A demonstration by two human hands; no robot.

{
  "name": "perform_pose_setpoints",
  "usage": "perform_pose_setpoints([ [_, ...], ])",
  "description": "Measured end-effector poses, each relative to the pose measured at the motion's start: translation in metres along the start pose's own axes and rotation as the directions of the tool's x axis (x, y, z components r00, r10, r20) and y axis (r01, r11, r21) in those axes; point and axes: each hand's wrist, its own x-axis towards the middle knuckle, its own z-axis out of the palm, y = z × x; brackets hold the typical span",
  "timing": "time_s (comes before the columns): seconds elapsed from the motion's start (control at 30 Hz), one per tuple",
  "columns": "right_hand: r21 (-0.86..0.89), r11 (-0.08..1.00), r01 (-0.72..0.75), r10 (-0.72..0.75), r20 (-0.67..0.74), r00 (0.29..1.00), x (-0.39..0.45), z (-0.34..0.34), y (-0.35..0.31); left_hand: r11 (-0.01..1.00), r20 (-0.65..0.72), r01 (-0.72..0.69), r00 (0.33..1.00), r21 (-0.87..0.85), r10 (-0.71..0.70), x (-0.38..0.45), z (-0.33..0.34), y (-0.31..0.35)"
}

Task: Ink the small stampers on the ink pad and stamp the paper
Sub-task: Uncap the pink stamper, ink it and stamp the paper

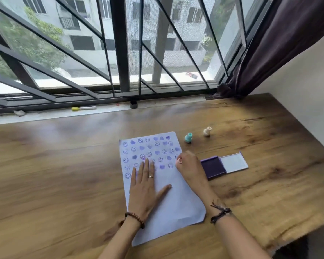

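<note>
Paper (176, 199) lies on the wooden desk (64, 174), pinned by the flat, spread left hand (144, 186). Right hand (188, 165) pinches a pink stamper (179, 161) at the sheet's right edge, beside the open ink pad (212, 167). Pressing this close to the edge risks a clipped or smudged print.

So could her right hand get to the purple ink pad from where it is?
Probably yes. The right hand, holding a pink stamper at the paper's edge, sits just left of the open ink pad, with only bare table between.
</note>
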Motion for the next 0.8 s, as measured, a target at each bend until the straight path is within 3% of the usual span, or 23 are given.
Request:
perform_pose_setpoints([
  [0.17, -0.125, 0.989, 0.078, -0.072, 0.053, 0.996, 0.009, 0.004, 0.001, 0.999, 0.017, 0.000, 1.000, 0.037, -0.001, -0.001, 0.000, -0.001],
  [0.4, -0.179, 0.976, 0.127, -0.118, 0.059, 0.991, 0.010, 0.005, 0.001, 0.999, 0.002, -0.020, 1.000, -0.044, 0.020, -0.001, -0.001, -0.002],
  [0.5, -0.053, 0.994, 0.094, -0.090, 0.068, 0.994, 0.009, -0.001, 0.006, 0.999, 0.030, 0.007, 1.000, -0.046, -0.006, -0.001, -0.004, -0.002],
  [0.57, 0.198, 0.980, -0.004, 0.000, 0.024, 1.000, 0.004, -0.008, 0.015, 0.999, 0.053, 0.021, 0.998, -0.035, -0.019, 0.000, -0.002, -0.002],
  [0.63, 0.534, 0.838, -0.107, 0.167, -0.064, 0.984, -0.002, -0.019, 0.026, 0.999, 0.060, 0.027, 0.998, -0.046, -0.024, 0.002, 0.000, -0.004],
  [0.7, 0.782, 0.604, -0.152, 0.317, -0.060, 0.947, -0.007, -0.031, 0.043, 0.993, 0.087, 0.041, 0.996, -0.110, -0.032, 0.003, -0.001, -0.006],
  [0.8, 0.916, 0.336, -0.219, 0.348, 0.095, 0.933, -0.009, -0.049, 0.071, 0.955, 0.083, 0.093, 0.994, -0.282, -0.072, 0.013, -0.012, -0.005],
])
